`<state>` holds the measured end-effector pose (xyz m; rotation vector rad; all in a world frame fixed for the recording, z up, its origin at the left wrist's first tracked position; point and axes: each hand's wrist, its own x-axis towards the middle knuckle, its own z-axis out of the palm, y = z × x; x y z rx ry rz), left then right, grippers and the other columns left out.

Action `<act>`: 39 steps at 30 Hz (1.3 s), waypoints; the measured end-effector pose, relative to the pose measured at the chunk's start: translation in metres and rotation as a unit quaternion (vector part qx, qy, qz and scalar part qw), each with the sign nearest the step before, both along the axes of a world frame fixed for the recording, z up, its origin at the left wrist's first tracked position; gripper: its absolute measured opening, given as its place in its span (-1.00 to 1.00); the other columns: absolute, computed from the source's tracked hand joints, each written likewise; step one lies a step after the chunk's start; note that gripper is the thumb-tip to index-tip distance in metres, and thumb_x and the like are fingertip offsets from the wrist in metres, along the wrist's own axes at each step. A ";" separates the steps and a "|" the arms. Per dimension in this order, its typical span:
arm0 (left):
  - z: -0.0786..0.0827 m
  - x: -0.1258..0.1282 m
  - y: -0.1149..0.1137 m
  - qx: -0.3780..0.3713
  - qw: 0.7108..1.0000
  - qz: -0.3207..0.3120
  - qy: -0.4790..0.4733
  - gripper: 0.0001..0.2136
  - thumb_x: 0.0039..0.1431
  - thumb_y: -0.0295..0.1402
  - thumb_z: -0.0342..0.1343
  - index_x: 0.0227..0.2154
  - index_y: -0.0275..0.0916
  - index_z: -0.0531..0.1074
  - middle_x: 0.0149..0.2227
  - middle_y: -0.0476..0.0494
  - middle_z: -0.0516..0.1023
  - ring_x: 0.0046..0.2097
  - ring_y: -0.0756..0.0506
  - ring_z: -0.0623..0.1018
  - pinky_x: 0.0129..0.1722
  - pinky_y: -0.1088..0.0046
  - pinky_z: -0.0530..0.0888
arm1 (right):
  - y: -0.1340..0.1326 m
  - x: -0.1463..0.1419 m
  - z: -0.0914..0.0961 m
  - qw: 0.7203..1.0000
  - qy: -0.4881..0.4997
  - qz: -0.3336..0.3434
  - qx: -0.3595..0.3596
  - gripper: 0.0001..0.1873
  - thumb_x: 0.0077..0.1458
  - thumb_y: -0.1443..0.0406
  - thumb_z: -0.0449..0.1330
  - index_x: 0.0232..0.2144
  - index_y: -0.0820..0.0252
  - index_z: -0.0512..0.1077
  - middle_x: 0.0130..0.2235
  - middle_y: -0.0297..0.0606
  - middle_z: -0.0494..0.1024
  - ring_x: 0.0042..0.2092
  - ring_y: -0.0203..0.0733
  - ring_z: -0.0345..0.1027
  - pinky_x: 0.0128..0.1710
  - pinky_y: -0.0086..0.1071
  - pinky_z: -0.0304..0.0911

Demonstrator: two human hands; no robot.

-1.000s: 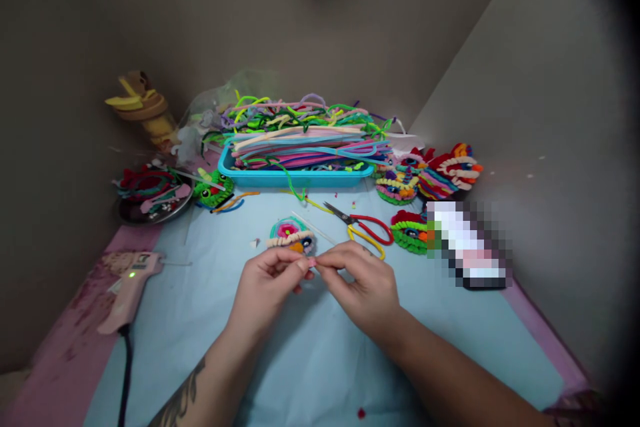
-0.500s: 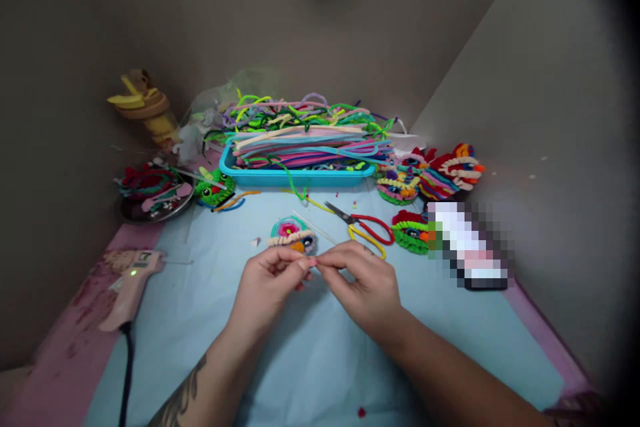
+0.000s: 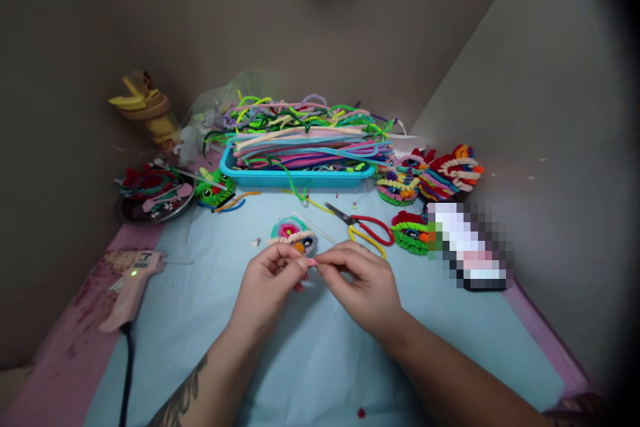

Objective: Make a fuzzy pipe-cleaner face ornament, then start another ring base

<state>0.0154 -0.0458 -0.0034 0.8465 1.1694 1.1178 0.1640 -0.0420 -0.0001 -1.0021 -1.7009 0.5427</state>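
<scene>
My left hand (image 3: 267,283) and my right hand (image 3: 360,283) meet fingertip to fingertip over the pale blue table cover, both pinched on a tiny pink piece (image 3: 311,262), probably a bit of pipe cleaner. Just beyond the fingers lies a small round pipe-cleaner figure (image 3: 293,235) in teal, pink and cream with an orange spot. Red-and-yellow-handled scissors (image 3: 363,227) lie to the right of it, blades pointing left.
A teal tray (image 3: 295,177) heaped with coloured pipe cleaners stands at the back. Finished pipe-cleaner figures (image 3: 430,180) sit at right, a green frog figure (image 3: 215,190) and a metal dish (image 3: 153,197) at left. A pink glue gun (image 3: 131,287) lies near the left edge.
The hands stay together in the same spot; the fingers shift only slightly on the pink piece.
</scene>
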 end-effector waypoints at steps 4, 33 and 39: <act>0.000 0.000 0.000 0.002 1.000 0.000 -0.006 -0.85 -0.06 -0.36 0.24 -0.53 -0.27 0.38 -0.59 0.07 0.41 -0.57 0.10 0.32 -0.59 0.64 0.31 | 0.000 -0.001 0.000 0.999 0.015 0.002 -0.036 -0.83 0.00 0.47 0.19 -0.43 0.14 0.54 -0.48 -0.32 0.54 -0.43 -0.30 0.41 -0.43 -0.46 0.34; 0.007 -0.003 0.003 -0.037 0.997 -0.073 0.016 -0.80 -0.08 -0.24 0.23 -0.52 -0.30 0.51 -0.57 -0.05 0.49 -0.55 0.03 0.44 -0.64 0.60 0.34 | 0.001 0.003 -0.003 1.000 0.019 0.018 -0.013 -0.80 0.00 0.51 0.17 -0.41 0.15 0.53 -0.47 -0.30 0.55 -0.41 -0.29 0.42 -0.40 -0.43 0.34; 0.006 -0.004 0.002 -0.040 0.995 -0.082 0.039 -0.79 -0.05 -0.22 0.20 -0.51 -0.30 0.53 -0.58 -0.06 0.49 -0.57 0.03 0.43 -0.66 0.60 0.31 | 0.001 0.003 -0.001 1.000 0.014 0.014 -0.011 -0.78 -0.01 0.51 0.16 -0.41 0.13 0.53 -0.48 -0.32 0.55 -0.42 -0.29 0.42 -0.41 -0.43 0.35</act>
